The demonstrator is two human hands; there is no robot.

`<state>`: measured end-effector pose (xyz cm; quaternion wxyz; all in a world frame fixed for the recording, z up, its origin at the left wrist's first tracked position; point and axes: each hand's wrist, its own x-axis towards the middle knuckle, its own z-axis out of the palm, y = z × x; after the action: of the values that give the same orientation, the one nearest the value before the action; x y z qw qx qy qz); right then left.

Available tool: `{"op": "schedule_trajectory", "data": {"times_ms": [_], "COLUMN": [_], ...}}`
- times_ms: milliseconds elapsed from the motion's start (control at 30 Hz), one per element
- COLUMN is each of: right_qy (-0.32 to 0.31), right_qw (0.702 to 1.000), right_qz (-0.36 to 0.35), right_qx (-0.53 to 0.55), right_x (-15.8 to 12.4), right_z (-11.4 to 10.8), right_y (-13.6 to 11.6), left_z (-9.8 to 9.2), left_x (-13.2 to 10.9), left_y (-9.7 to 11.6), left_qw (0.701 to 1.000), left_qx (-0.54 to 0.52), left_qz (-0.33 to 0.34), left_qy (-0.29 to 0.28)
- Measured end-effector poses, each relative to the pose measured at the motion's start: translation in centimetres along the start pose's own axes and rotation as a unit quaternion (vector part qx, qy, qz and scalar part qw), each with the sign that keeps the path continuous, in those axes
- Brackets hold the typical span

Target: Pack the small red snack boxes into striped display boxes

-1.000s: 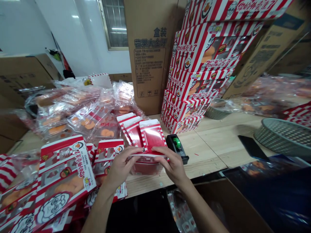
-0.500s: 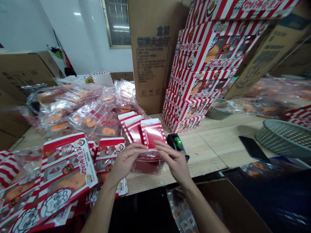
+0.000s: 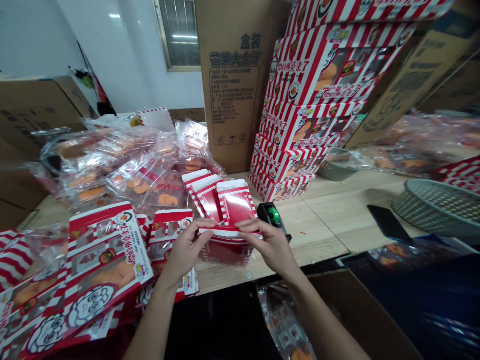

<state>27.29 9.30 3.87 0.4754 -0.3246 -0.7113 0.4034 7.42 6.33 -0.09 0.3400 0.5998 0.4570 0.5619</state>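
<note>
A red box with a clear window (image 3: 228,253) stands on the wooden table near its front edge. Across its top runs a white-edged flap (image 3: 227,231). My left hand (image 3: 188,248) pinches the flap's left end between thumb and fingers. At the right end my right hand (image 3: 273,247) grips the same flap, its thumb on the near side. Just behind the box lean a few red-and-white striped cartons (image 3: 235,202), their white tabs upward. The inside of the box is hidden.
A tape dispenser with green tape (image 3: 275,216) sits right of the box. Striped boxes (image 3: 296,120) are stacked behind it. Bagged toy food (image 3: 138,182) and printed boxes (image 3: 108,250) lie left. A phone (image 3: 388,222) and green basket (image 3: 438,215) are right.
The white edge of the flap now shows along the box top, between my hands. My fingers have gone from lying over the top to pinching that flap.
</note>
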Motion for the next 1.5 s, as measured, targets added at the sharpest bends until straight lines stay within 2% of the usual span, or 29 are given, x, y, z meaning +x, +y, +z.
{"op": "schedule_trajectory", "data": {"times_ms": [133,233,367,533,600,767,867,967,1067,1133,1233,1267,1300,1333,1367,1400,1433,1500], "right_qy": [-0.066,-0.121,-0.081,-0.077,-0.071,-0.068,-0.076,-0.017,0.034,0.031,-0.022,-0.01,0.031,0.093,0.176,0.233,0.257,0.241], "right_qw": [0.997,0.992,0.996,0.997,0.997,0.997,0.995,1.0,0.999,0.999,1.0,0.999,0.997,0.99,0.973,0.954,0.941,0.935], "right_qz": [0.031,0.017,-0.021,-0.023,-0.018,-0.045,-0.045,-0.024,-0.026,-0.028,0.005,0.03,0.06,0.092,0.125,0.154,0.182,0.232], "right_qx": [0.033,0.019,-0.025,0.01,0.015,-0.01,-0.035,0.005,0.016,-0.005,-0.004,-0.008,-0.023,-0.046,-0.082,-0.109,-0.123,-0.116], "right_x": [-0.7,-1.5,-1.4,0.3,0.6,-0.7,-1.8,-2.6,-3.4,-3.8,-3.6,-3.4,-3.2,-3.0,-2.8,-2.6,-2.6,-2.7], "right_z": [-0.5,-0.6,-0.9,-1.6,-1.6,-1.4,-1.5,-1.5,-1.3,-1.3,-2.4,-3.1,-4.1,-5.2,-6.4,-7.5,-8.5,-9.9], "right_y": [-0.2,-0.2,0.4,1.4,1.5,0.9,0.6,0.8,1.1,1.1,1.4,1.9,2.5,3.4,4.4,5.5,6.6,8.4], "left_z": [0.0,-0.4,-0.2,1.2,1.6,1.9,2.3,2.7,3.1,3.3,3.6,3.7,3.8,4.0,4.2,4.4,4.7,5.0], "left_x": [-0.7,-1.5,-2.0,-1.1,-1.0,-2.1,-2.6,-2.6,-2.7,-3.0,-3.4,-3.5,-3.6,-3.7,-3.7,-3.8,-3.9,-4.1], "left_y": [-0.7,-1.2,-1.2,-0.8,-0.8,-1.3,-1.4,-1.1,-0.8,-0.8,-0.9,-0.9,-0.9,-0.8,-0.7,-0.6,-0.5,-0.3], "left_qw": [0.998,0.994,0.986,0.977,0.974,0.969,0.967,0.963,0.961,0.961,0.962,0.961,0.96,0.957,0.954,0.95,0.946,0.94], "left_qx": [0.011,0.033,0.092,0.107,0.119,0.116,0.12,0.139,0.162,0.167,0.165,0.166,0.17,0.174,0.179,0.183,0.187,0.194], "left_qz": [0.063,0.101,0.137,0.168,0.177,0.211,0.213,0.211,0.205,0.204,0.2,0.198,0.196,0.199,0.203,0.209,0.214,0.219], "left_qy": [0.017,0.013,-0.009,0.071,0.078,0.062,0.073,0.099,0.09,0.079,0.091,0.098,0.107,0.118,0.131,0.145,0.157,0.175]}}
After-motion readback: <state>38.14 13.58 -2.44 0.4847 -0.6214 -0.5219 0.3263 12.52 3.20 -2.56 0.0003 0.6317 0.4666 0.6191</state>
